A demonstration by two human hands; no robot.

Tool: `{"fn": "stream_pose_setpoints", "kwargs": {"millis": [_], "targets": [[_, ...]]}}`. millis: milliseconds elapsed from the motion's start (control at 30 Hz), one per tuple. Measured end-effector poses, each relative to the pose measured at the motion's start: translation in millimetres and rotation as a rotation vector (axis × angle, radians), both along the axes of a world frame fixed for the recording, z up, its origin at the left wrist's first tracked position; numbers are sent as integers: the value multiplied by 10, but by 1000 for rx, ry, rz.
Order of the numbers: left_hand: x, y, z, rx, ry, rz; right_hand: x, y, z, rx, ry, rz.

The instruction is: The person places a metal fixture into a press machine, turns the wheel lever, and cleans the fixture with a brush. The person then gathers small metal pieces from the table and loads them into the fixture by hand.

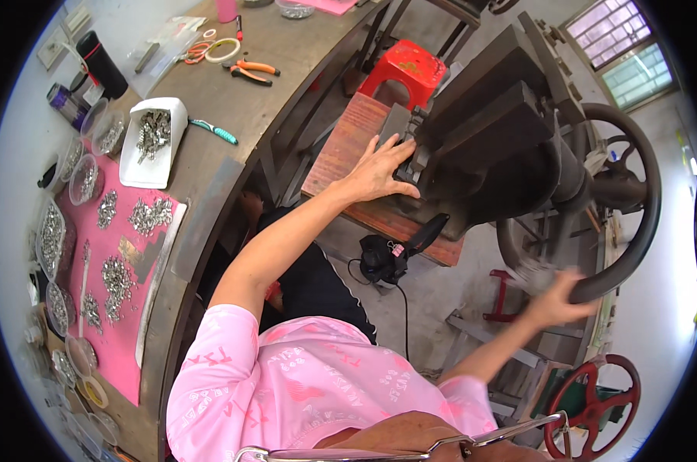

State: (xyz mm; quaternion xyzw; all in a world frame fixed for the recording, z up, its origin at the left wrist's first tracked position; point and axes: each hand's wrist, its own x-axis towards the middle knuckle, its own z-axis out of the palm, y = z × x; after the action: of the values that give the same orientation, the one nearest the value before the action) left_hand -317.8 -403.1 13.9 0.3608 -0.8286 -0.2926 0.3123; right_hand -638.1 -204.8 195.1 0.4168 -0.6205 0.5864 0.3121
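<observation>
My left hand (383,171) lies at the worktop of a dark hand-operated press (487,135), its fingers spread beside the small metal fixture (421,158) under the machine's body. Whether a small part sits beneath the fingertips is hidden. To the right, my right hand (552,304) is at the lower rim of the press's large black handwheel (650,204), with thumb and fingers on either side of the rim. Motion blurs that hand. A reddish wooden board (341,146) forms the surface around the press base.
On the left bench (210,100), a pink sheet (106,354) carries piles of small metal parts (117,285). A white scoop tray (144,173) holds more, near orange-handled pliers (252,69). A red stool (406,73), black clip-on device (383,258) and red handwheel (595,404) stand around.
</observation>
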Motion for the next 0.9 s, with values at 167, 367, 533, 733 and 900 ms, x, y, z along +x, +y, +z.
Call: {"fn": "stream_pose_setpoints", "kwargs": {"millis": [167,367,533,733,900], "targets": [[250,-152,4,97,176,-59,-265,95,592,421,-100,44],[-98,-797,-59,197,720,43,-296,-394,1393,222,144,88],[-80,-875,-35,304,317,-91,-619,-506,1675,287,169,107],[114,-151,234,-317,-46,6,-287,-447,1658,397,52,199],[353,217,97,-469,27,209,1179,-502,700,337,598,582]]}}
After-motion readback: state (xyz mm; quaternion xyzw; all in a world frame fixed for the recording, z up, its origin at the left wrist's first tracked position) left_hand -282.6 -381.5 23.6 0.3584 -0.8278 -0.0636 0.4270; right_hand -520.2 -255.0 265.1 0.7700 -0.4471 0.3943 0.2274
